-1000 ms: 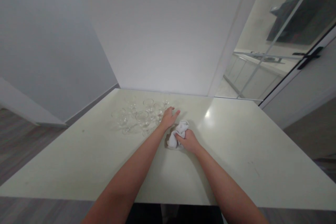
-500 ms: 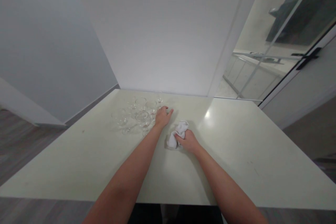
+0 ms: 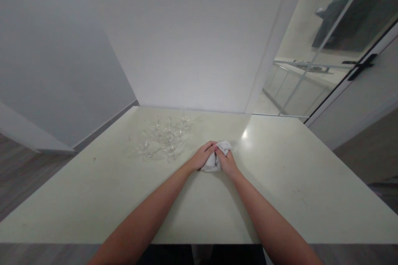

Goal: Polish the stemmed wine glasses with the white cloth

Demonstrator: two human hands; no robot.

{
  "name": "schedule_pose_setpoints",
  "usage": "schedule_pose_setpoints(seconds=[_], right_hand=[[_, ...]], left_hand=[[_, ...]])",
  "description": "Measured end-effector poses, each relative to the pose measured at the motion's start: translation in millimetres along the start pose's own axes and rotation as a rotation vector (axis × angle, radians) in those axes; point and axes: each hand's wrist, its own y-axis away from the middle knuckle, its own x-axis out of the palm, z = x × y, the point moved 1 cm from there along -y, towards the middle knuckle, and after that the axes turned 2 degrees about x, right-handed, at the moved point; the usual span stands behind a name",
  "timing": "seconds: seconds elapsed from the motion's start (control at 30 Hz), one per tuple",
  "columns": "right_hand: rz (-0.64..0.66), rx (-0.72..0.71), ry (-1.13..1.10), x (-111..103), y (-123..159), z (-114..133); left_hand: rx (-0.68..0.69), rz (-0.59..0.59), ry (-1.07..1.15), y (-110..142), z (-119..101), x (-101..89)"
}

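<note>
A crumpled white cloth (image 3: 212, 165) is bunched over the middle of the white table (image 3: 199, 211). My right hand (image 3: 228, 163) grips it from the right, fingers wrapped into its folds. From the left my left hand (image 3: 202, 155) is closed on the same cloth, and the fingertips of both hands meet near its top. Left of my hands, several clear stemmed glasses (image 3: 169, 138) stand close together toward the back of the table. Their outlines overlap, so single glasses are hard to separate.
A white wall panel (image 3: 186, 49) rises directly behind the table's back edge. To the right is a glass-paned door with a black handle (image 3: 360, 66). A grey wall (image 3: 62, 49) stands on the left, with wood-look floor (image 3: 18, 174) below.
My left hand has left the glasses, come back toward me and to the right, and closed on the cloth. My right hand has kept its grip, shifting slightly. Some glasses were moved left beforehand.
</note>
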Motion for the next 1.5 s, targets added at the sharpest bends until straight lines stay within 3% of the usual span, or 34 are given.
schedule_pose_setpoints(seconds=[0.13, 0.27, 0.47, 0.53, 0.67, 0.73, 0.83, 0.93, 1.17, 1.23, 1.27, 1.33, 1.4, 1.43, 1.5], right_hand=[[-0.072, 0.122, -0.14, -5, -2, -3], [-0.081, 0.061, -0.226, -6, -6, -5], [-0.226, 0.022, -0.174, -9, -8, -3], [-0.283, 0.022, -0.132, -14, -6, 1], [-0.448, -0.085, -0.04, -22, 1, 13], [-0.448, -0.195, 0.054, -23, 7, 19], [-0.221, -0.31, 0.229, -19, 13, 24], [-0.002, -0.319, 0.399, -15, 14, 22], [0.02, -0.218, 0.549, -23, 1, 14], [-0.072, -0.162, 0.424, -31, -3, 15], [-0.177, -0.142, 0.341, -37, -5, 16], [-0.473, -0.166, 0.233, -48, -6, 20], [-0.728, -0.3, 0.253, -55, -2, 27], [-0.77, -0.397, 0.299, -56, 1, 30], [-0.628, -0.606, 0.423, -51, 8, 35]], left_hand=[[-0.064, -0.068, 0.041, 7, 7, -3.1], [-0.03, -0.213, -0.054, 7, 10, -5.6], [-0.025, -0.557, -0.107, 11, 7, -10.1], [-0.053, -0.611, -0.086, 11, 7, -13.1], [-0.087, -0.555, -0.011, 8, 9, -14.4], [-0.09, -0.499, 0.038, 6, 9, -12.3], [-0.111, -0.411, 0.144, 5, 10, -9.2], [-0.145, -0.344, 0.276, 6, 9, -8.9], [-0.207, -0.348, 0.567, 11, 2, -12.1], [-0.211, -0.393, 0.6, 11, 3, -12.7], [-0.211, -0.416, 0.608, 10, 3, -13.0], [-0.209, -0.458, 0.611, 8, 5, -13.4], [-0.198, -0.489, 0.602, 6, 8, -13.2], [-0.188, -0.5, 0.594, 5, 9, -12.7], [-0.161, -0.504, 0.579, 4, 11, -10.9]])
